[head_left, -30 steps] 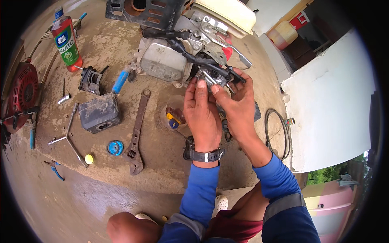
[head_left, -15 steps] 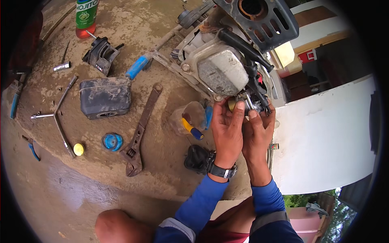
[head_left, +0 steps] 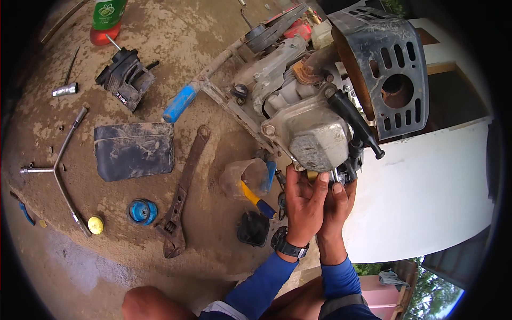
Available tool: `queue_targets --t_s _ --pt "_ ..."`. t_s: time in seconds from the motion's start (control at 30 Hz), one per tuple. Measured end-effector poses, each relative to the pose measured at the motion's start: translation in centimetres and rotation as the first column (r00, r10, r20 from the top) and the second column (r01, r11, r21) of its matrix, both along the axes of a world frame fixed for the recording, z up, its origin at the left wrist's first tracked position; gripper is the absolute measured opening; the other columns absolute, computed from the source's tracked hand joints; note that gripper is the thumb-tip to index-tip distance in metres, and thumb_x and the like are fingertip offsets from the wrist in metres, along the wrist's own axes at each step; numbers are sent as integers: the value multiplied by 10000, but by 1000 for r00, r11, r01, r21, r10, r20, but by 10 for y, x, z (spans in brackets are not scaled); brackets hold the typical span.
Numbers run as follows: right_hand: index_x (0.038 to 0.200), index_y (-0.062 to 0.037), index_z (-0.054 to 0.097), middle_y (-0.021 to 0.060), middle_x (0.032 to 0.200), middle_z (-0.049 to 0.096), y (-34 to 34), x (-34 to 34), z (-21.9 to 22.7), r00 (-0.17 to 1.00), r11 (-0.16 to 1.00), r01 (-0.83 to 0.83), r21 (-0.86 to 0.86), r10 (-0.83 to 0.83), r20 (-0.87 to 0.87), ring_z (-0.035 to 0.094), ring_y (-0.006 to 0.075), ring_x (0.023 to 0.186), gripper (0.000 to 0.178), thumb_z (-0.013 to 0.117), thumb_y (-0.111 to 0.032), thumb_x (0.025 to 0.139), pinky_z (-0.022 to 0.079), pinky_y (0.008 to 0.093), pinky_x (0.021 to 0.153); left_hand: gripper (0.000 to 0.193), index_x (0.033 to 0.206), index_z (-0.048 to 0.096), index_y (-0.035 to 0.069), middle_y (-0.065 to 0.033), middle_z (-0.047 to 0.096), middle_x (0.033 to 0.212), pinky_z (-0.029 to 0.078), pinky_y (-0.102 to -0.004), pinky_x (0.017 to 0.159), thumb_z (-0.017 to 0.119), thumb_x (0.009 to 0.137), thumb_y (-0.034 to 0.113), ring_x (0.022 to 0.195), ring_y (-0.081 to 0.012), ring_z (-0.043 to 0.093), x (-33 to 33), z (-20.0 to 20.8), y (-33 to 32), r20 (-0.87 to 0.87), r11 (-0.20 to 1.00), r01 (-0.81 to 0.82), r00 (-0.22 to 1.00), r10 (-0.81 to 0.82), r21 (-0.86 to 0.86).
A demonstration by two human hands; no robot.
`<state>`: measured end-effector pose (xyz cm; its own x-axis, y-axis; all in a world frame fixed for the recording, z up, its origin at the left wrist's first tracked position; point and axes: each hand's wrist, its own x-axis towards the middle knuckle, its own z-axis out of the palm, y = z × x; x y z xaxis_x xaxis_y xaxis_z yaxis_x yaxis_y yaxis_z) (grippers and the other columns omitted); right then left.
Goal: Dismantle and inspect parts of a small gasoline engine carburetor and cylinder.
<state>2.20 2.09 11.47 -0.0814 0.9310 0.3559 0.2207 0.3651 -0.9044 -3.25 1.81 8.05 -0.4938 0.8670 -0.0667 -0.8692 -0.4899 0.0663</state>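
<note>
Both hands are at the near end of a small engine (head_left: 319, 140), just below its dusty metal valve cover. My left hand (head_left: 304, 205), with a black watch on the wrist, has its thumb and fingers closed on a carburetor (head_left: 312, 175) with a brass-coloured part. On the same carburetor's other side, my right hand (head_left: 336, 208) grips with the thumb up front. Fingers hide most of it, and whether it is seated on the engine I cannot tell. A black spark plug cap (head_left: 356, 124) sticks out above the right hand.
A slotted black muffler guard (head_left: 397, 64) rises at the engine's far right. Left of my hands are a cut plastic container (head_left: 234, 178) with a yellow-blue handle (head_left: 256, 200), a rusty adjustable wrench (head_left: 184, 197), a black cover (head_left: 136, 152) and a blue cap (head_left: 142, 212). A white panel (head_left: 421, 197) stands right.
My view has shifted, so the engine and guard now appear lower and more fully. Both hands keep their hold on the carburetor beneath the valve cover.
</note>
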Motion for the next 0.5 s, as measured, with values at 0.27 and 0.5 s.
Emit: queue_targets --t_s 0.27,0.5 --pt "1516 28 380 160 1415 552 2 -4 -2 993 996 79 30 -81 84 550 249 1289 817 753 -329 884 423 394 1129 399 1385 457 3 -122 621 1309 464 -304 1025 661 1044 43 1202 -169 599 2 -3 -1 25 997 71 997 -71 -17" --pt "1535 25 367 160 1421 552 2 0 -2 993 997 66 42 -70 93 545 242 1294 793 724 -301 907 417 393 1131 397 1391 466 6 -115 606 1334 439 -324 1066 662 1051 67 1229 -171 573 2 -3 2 -33 999 37 999 -37 -16"
